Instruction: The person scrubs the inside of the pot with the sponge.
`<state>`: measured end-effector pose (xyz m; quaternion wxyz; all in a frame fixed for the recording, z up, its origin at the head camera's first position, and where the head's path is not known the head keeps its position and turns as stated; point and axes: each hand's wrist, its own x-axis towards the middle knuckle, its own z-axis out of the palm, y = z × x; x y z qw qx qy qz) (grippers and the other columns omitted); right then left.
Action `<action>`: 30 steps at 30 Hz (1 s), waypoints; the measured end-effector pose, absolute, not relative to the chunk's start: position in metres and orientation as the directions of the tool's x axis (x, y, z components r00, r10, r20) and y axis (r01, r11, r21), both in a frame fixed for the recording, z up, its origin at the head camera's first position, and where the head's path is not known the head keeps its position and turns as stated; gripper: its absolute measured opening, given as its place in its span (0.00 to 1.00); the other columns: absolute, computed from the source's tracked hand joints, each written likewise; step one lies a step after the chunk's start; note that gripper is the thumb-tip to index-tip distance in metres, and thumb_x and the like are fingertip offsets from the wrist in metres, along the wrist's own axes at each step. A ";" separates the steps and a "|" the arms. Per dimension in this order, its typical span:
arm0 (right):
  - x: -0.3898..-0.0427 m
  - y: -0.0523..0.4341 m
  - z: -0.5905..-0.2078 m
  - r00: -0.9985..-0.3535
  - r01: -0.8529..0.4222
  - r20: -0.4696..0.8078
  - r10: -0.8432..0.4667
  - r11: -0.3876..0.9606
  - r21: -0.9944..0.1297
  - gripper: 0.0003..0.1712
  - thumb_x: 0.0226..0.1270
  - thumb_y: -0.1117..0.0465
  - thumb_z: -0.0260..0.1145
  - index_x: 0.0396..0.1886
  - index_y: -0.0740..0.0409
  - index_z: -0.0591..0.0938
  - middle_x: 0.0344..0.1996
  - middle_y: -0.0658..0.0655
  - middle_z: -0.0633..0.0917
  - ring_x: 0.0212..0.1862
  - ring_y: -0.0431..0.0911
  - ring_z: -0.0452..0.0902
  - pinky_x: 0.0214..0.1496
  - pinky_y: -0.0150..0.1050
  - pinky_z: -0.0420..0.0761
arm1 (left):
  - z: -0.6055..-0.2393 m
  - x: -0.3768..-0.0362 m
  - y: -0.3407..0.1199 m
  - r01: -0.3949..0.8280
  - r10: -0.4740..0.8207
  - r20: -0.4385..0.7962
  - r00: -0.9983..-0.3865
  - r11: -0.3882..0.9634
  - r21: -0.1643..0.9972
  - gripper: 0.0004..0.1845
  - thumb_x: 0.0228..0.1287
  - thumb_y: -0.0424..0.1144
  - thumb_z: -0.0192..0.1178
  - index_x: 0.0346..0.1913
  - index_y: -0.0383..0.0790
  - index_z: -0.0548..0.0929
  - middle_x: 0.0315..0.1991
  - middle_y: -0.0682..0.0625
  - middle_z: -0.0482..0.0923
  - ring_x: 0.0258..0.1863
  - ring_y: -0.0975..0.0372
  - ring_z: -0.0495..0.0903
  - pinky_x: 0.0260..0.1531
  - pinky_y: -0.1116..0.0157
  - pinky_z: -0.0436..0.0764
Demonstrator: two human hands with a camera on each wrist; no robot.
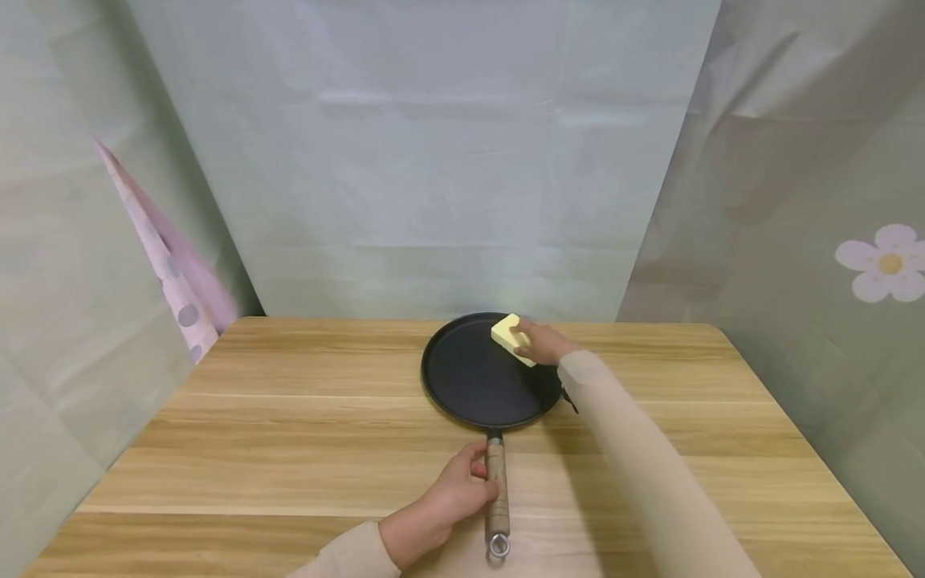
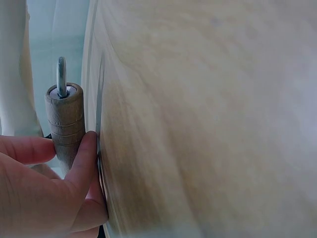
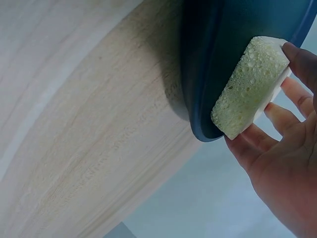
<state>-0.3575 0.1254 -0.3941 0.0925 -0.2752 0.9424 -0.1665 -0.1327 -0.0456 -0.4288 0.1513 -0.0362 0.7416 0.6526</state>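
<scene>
A round black flat pan (image 1: 477, 377) lies on the wooden table (image 1: 289, 433), its wooden handle (image 1: 496, 490) pointing toward me. My left hand (image 1: 444, 502) grips that handle (image 2: 64, 126), fingers curled round it. My right hand (image 1: 543, 343) holds a yellow sponge (image 1: 511, 338) against the pan's far right rim. In the right wrist view the sponge (image 3: 250, 87) sits pinched between thumb and fingers (image 3: 285, 119), pressed on the pan's dark edge (image 3: 208, 74).
Pale green cloth backdrops close in the table at the back and both sides. A pink dotted fabric strip (image 1: 169, 265) hangs at the left, and a flower print (image 1: 883, 263) shows on the right cloth. Bare wood (image 3: 89, 129) spreads around the pan.
</scene>
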 end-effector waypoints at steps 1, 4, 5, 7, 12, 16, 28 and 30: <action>-0.357 0.126 -0.394 -0.832 -0.486 -0.085 -0.549 0.794 -0.366 0.29 0.71 0.60 0.58 0.67 0.68 0.65 0.66 0.71 0.67 0.65 0.63 0.64 0.68 0.54 0.63 | -0.429 -0.133 -0.046 -0.251 0.143 -0.272 -0.952 0.148 0.957 0.36 0.52 0.22 0.59 0.67 0.25 0.61 0.40 0.40 0.68 0.32 0.58 0.71 0.32 0.64 0.77; -0.357 0.127 -0.396 -0.833 -0.477 -0.097 -0.544 0.797 -0.371 0.29 0.72 0.59 0.57 0.68 0.67 0.65 0.67 0.70 0.66 0.66 0.63 0.63 0.69 0.54 0.62 | -0.429 -0.132 -0.046 -0.249 0.144 -0.271 -0.952 0.151 0.957 0.36 0.52 0.22 0.59 0.67 0.24 0.61 0.40 0.40 0.68 0.32 0.57 0.71 0.32 0.65 0.76; -0.357 0.128 -0.397 -0.833 -0.478 -0.098 -0.545 0.797 -0.370 0.30 0.72 0.59 0.57 0.69 0.66 0.64 0.67 0.70 0.66 0.66 0.63 0.63 0.69 0.54 0.62 | -0.429 -0.132 -0.046 -0.249 0.144 -0.271 -0.952 0.152 0.956 0.36 0.52 0.22 0.59 0.67 0.24 0.61 0.40 0.40 0.68 0.32 0.57 0.71 0.32 0.65 0.75; -0.358 0.129 -0.399 -0.832 -0.477 -0.102 -0.546 0.796 -0.372 0.30 0.72 0.58 0.57 0.69 0.66 0.64 0.68 0.69 0.64 0.67 0.62 0.62 0.69 0.54 0.62 | -0.428 -0.132 -0.046 -0.249 0.144 -0.271 -0.952 0.152 0.956 0.36 0.52 0.22 0.59 0.67 0.24 0.61 0.40 0.40 0.68 0.32 0.57 0.71 0.32 0.65 0.75; -0.359 0.132 -0.402 -0.826 -0.488 -0.089 -0.557 0.784 -0.384 0.30 0.72 0.59 0.57 0.69 0.66 0.64 0.68 0.69 0.63 0.67 0.63 0.62 0.69 0.54 0.62 | -0.428 -0.132 -0.046 -0.255 0.145 -0.275 -0.950 0.142 0.956 0.36 0.52 0.22 0.59 0.67 0.25 0.60 0.41 0.40 0.67 0.33 0.57 0.71 0.32 0.64 0.78; -0.357 0.135 -0.402 -0.826 -0.483 -0.088 -0.557 0.779 -0.400 0.30 0.72 0.58 0.57 0.69 0.65 0.63 0.68 0.67 0.64 0.66 0.62 0.64 0.68 0.53 0.64 | -0.428 -0.132 -0.045 -0.263 0.149 -0.280 -0.948 0.127 0.957 0.36 0.53 0.21 0.58 0.67 0.25 0.60 0.41 0.40 0.67 0.33 0.57 0.72 0.33 0.63 0.80; -0.352 0.138 -0.405 -0.826 -0.506 -0.052 -0.562 0.778 -0.372 0.29 0.72 0.58 0.58 0.68 0.66 0.66 0.67 0.68 0.67 0.65 0.64 0.65 0.68 0.56 0.63 | -0.426 -0.133 -0.046 -0.257 0.151 -0.275 -0.949 0.131 0.958 0.36 0.53 0.22 0.58 0.67 0.25 0.60 0.41 0.40 0.67 0.33 0.57 0.72 0.33 0.63 0.81; -0.351 0.139 -0.406 -0.825 -0.507 -0.053 -0.562 0.779 -0.369 0.29 0.72 0.57 0.57 0.68 0.66 0.66 0.67 0.68 0.66 0.65 0.64 0.65 0.68 0.56 0.63 | -0.426 -0.133 -0.046 -0.254 0.148 -0.274 -0.950 0.139 0.957 0.36 0.53 0.22 0.58 0.67 0.25 0.61 0.41 0.40 0.67 0.34 0.57 0.72 0.33 0.63 0.80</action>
